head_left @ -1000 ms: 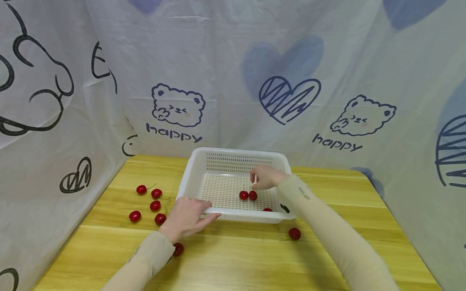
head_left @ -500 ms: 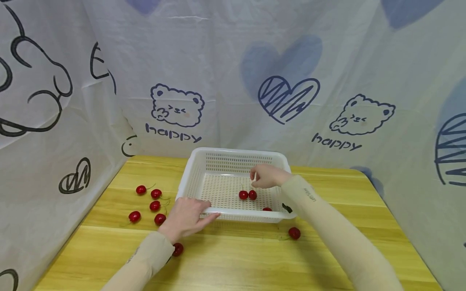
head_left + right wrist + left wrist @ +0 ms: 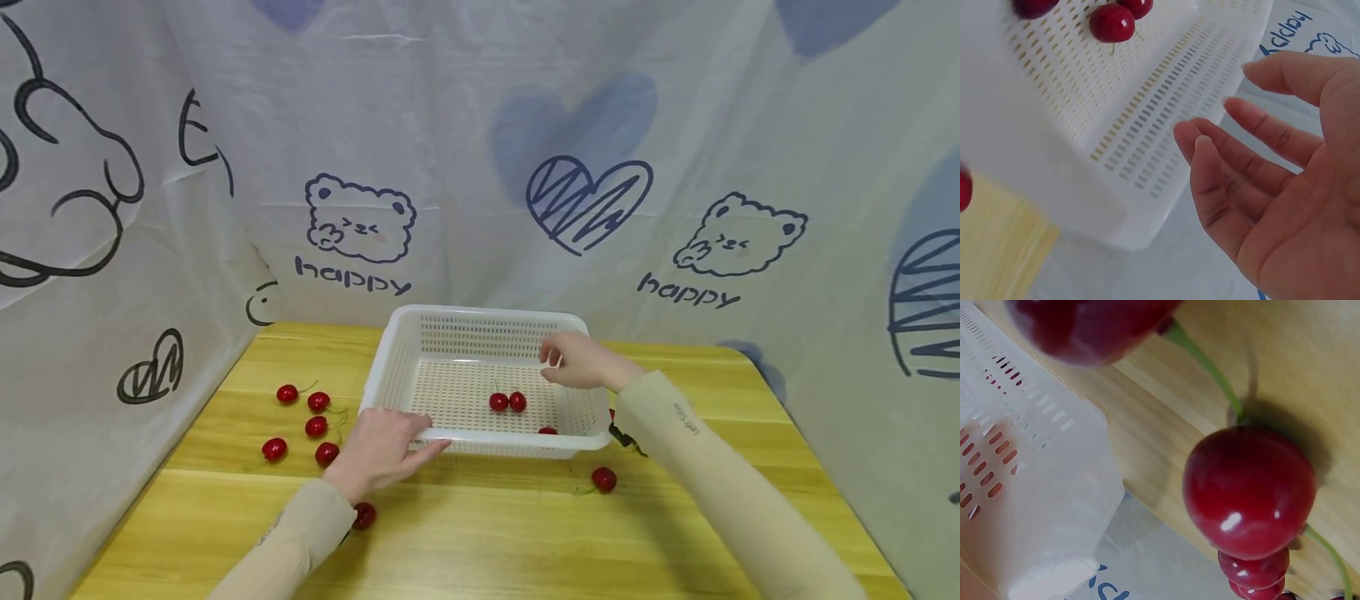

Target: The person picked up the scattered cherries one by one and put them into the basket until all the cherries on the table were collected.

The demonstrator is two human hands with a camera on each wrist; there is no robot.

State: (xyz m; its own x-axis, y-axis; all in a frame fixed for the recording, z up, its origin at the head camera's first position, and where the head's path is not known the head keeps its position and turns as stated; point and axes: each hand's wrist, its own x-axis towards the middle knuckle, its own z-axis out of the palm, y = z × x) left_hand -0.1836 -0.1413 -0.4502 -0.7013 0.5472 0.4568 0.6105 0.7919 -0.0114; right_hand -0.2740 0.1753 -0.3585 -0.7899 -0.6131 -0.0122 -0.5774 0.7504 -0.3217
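A white perforated plastic basket (image 3: pixel 480 437) stands on the wooden table. My left hand (image 3: pixel 381 446) grips its rim at the front left corner, thumb along the front; fingers show through the holes in the left wrist view. My right hand (image 3: pixel 577 360) is over the basket's right side, fingers loosely spread and holding nothing, as the right wrist view also shows. Two cherries (image 3: pixel 507 402) lie side by side on the basket floor. Another cherry (image 3: pixel 548 431) is partly hidden behind the front rim. A stemmed cherry (image 3: pixel 1249 492) lies close by the left wrist.
Several cherries (image 3: pixel 317 427) with stems lie on the table (image 3: pixel 480 533) left of the basket. One cherry (image 3: pixel 364 516) sits beside the left cuff, and another cherry (image 3: pixel 603 479) near the basket's front right. A printed cloth (image 3: pixel 465 208) hangs behind the table.
My right hand has moved right, away from the two cherries in the basket, and its fingers have spread. My left hand keeps its place on the rim.
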